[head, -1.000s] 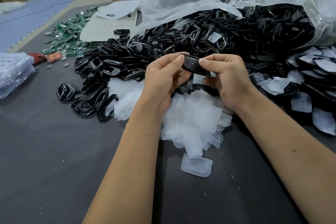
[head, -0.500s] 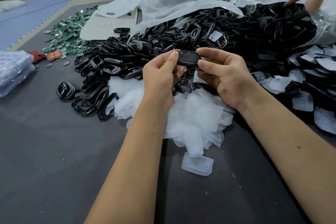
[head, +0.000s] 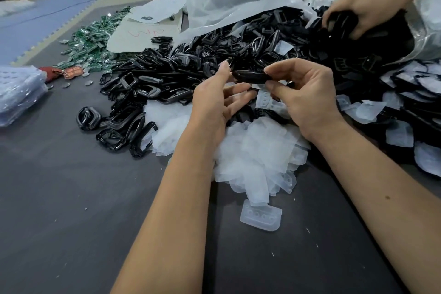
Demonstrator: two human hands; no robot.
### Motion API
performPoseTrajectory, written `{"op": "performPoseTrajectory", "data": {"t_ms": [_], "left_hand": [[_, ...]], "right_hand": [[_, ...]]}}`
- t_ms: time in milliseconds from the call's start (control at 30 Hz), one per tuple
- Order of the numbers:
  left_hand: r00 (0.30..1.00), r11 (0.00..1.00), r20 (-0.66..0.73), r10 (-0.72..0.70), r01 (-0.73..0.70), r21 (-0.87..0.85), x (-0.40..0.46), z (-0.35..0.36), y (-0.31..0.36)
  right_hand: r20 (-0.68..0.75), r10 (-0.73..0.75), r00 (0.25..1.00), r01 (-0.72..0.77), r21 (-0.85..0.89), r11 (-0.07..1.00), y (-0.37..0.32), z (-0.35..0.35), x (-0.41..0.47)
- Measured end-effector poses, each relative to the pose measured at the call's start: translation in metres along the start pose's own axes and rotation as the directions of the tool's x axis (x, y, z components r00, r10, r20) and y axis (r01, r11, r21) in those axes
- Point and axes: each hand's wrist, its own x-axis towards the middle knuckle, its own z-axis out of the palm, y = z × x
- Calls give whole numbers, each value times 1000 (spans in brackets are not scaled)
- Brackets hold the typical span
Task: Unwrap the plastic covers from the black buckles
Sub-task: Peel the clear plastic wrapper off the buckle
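Two bare forearms, no sleeves in view; left hand (head: 216, 100) and right hand (head: 307, 95) ungloved, no rings, watch or bands; short, plain fingernails; one small dark mole on the right forearm, near side.

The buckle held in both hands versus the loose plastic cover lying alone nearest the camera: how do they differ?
The buckle is glossy black and opaque; the cover is milky and see-through. The buckle is held off the table, pinched between the left hand and right hand; the cover lies flat on the dark table, untouched. The cover shows a row of small holes; the buckle shows none. Both are small.
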Motion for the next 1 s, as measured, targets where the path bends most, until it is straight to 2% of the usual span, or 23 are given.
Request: {"op": "performPoseTrajectory", "data": {"t_ms": [100, 333, 500, 600, 700, 900, 1000], "left_hand": [[1000, 996, 18, 16, -17, 86, 0, -2, -2], [999, 993, 24, 27, -29, 113, -3, -4, -1], [996, 986, 6, 86, -86, 145, -5, -3, -4], [993, 978, 14, 120, -120, 172, -6, -3, -6], [989, 971, 35, 142, -146, 190, -8, -2, -8], [982, 961, 60, 177, -186, 206, -7, 0, -10], [957, 912, 21, 288, -281, 298, -7, 1, -14]], "right_hand": [[28, -39, 999, 41, -59, 997, 3, -2, 1], [11, -35, 999, 36, -34, 999, 5, -2, 3], [-40, 106, 994, -104, 47, 993, 2, 2, 0], [30, 229, 973, -231, 81, 970, 1, 3, -1], [55, 241, 969, -243, 45, 969, -1, 4, -2], [8, 256, 967, -256, 15, 967, -4, 4, -3], [-14, 270, 963, -269, 45, 962, -7, 5, -4]]}}
